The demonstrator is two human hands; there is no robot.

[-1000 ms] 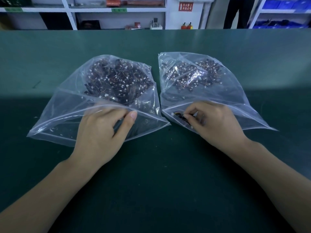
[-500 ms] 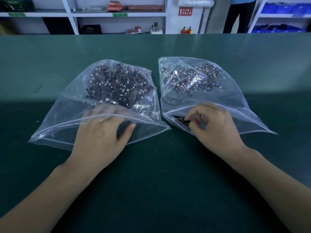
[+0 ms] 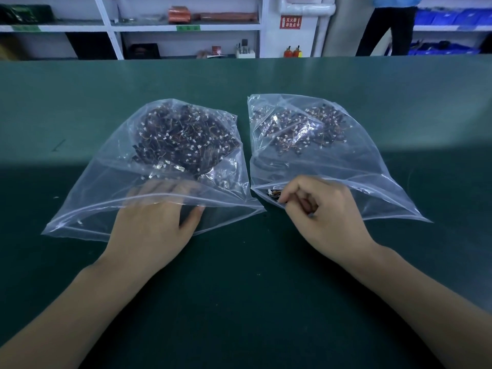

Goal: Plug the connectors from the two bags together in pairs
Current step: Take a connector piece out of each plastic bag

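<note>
While both forearms lay on the green mat, noted hands at the near mouths of two clear plastic bags.

Left hand: palm down, fingers extended and pushed inside the open mouth of the left bag, seen blurred through the upper film. Thumb outside the film, at the bag's lip. Whether those fingers held anything: could not tell; looked straight, nothing seen between them. Just beyond the fingertips, inside the same bag, a dense heap of dark wired connectors with small white plugs.

Right hand: fingers curled, thumb and forefinger pinched on a small connector with a white plug and short wires, right at the near left corner of the right bag. Remaining fingers folded into the palm. Well beyond the knuckles, at the far end of that bag, a looser spread of more connectors. Bags side by side, inner edges nearly touching between the two hands.

Farther out, past both bags: bare mat to the table's far edge, then white shelving with assorted items, a red sign, and a standing person's legs at the right.
</note>
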